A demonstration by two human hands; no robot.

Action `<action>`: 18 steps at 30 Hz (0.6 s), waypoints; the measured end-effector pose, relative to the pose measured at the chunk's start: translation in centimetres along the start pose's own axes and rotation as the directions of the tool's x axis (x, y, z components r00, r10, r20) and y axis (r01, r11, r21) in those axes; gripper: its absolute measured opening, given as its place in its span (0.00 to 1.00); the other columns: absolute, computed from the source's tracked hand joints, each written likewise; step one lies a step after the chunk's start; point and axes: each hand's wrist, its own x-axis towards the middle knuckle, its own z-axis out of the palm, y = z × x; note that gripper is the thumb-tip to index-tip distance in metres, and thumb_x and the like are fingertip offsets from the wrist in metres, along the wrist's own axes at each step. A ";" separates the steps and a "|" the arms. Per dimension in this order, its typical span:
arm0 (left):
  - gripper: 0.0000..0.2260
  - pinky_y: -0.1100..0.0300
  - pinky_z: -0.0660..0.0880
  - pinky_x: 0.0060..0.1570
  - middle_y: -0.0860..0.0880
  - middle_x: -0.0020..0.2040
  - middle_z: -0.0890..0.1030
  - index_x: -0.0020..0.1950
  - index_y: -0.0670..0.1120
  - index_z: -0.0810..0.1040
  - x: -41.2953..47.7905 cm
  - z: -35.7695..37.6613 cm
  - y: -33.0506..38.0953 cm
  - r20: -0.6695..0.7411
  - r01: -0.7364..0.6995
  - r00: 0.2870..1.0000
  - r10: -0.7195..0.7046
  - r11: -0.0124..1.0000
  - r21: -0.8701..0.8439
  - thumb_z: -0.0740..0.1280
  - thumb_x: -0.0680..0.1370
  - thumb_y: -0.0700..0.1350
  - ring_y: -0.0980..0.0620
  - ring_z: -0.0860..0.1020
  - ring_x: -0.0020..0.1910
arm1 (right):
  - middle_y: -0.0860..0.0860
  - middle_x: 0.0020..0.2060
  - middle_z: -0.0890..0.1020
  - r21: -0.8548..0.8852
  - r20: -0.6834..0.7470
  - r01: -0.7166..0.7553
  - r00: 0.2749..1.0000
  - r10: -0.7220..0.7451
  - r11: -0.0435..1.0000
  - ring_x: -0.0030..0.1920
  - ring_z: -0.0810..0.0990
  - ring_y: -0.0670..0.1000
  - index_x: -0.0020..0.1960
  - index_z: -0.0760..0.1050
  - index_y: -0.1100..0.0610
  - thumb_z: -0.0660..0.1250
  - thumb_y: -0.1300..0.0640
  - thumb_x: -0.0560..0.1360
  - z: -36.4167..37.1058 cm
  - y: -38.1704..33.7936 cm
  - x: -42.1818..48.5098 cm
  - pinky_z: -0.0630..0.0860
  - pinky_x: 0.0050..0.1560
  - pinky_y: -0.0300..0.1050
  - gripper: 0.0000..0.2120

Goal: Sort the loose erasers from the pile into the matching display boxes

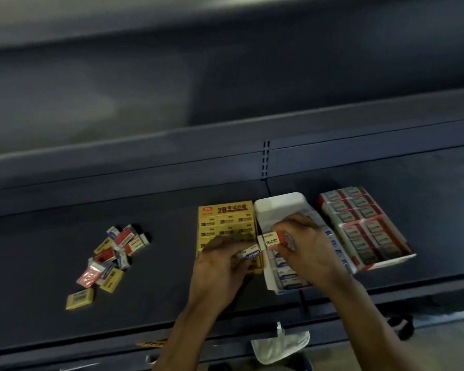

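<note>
A pile of loose erasers (111, 257) in yellow, red and blue-white wrappers lies on the dark shelf at the left. Three display boxes stand side by side: a yellow box (225, 220), a white box (279, 207) with blue-white erasers, and a red box (364, 231) at the right. My left hand (220, 269) is over the front of the yellow box and grips a blue-white eraser (249, 254). Over the white box, my right hand (303, 250) grips a red and white 2B eraser (271, 239). The two erasers almost touch.
The dark shelf (158, 277) has a raised front lip, and another shelf edge runs above it. One yellow eraser (80, 298) lies apart, in front of the pile. Below the shelf, white paper (279, 346) and a floor strip show.
</note>
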 end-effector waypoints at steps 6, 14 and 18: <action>0.12 0.58 0.78 0.46 0.52 0.49 0.79 0.52 0.52 0.83 0.2 3.0 2.9 0.136 -0.088 0.987 0.087 0.996 0.000 0.73 0.69 0.45 0.53 0.79 0.46 | 0.51 0.46 0.81 0.054 -0.072 0.027 0.997 -0.023 0.998 0.47 0.80 0.50 0.48 0.79 0.55 0.75 0.61 0.65 -2.2 3.6 -1.3 0.73 0.45 0.36 0.12; 0.13 0.63 0.77 0.46 0.54 0.47 0.80 0.50 0.52 0.83 0.7 5.2 5.6 0.185 -0.120 0.976 0.111 0.992 0.042 0.77 0.67 0.45 0.57 0.78 0.44 | 0.49 0.43 0.82 0.062 -0.121 -0.016 0.992 0.023 0.998 0.42 0.80 0.47 0.48 0.80 0.55 0.75 0.61 0.66 -4.3 6.6 -2.1 0.73 0.40 0.35 0.11; 0.12 0.69 0.71 0.39 0.54 0.42 0.77 0.47 0.51 0.83 0.9 5.9 6.5 0.187 -0.101 0.978 0.094 0.995 0.028 0.78 0.65 0.43 0.60 0.74 0.37 | 0.50 0.41 0.82 0.062 -0.134 -0.024 0.990 0.032 0.998 0.40 0.80 0.47 0.47 0.80 0.57 0.74 0.63 0.68 -5.4 7.6 -2.2 0.69 0.37 0.28 0.09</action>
